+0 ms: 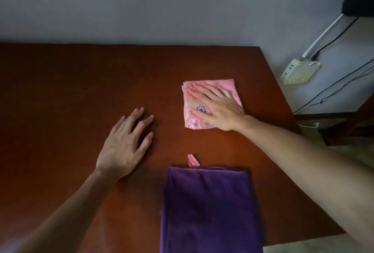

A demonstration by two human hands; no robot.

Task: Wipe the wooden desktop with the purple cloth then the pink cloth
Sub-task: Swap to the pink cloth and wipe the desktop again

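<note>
The folded pink cloth point(212, 103) near the tabletop's point(70, 83) right edge is being pressed by the flat, open right grip point(219, 109), while the purple cloth point(208, 210) is lying at the near edge and the left grip point(125, 147) is being rested open on bare wood.

No words, numbers or brand names to read anywhere. Only one small sign: a purple butterfly point(201, 108) stitched on the pink cloth point(232, 89), toward 2 o'clock on the desktop point(81, 83). Two tiny dark marks on the pale box point(299, 71) at 3 o'clock, too small to make out.
</note>
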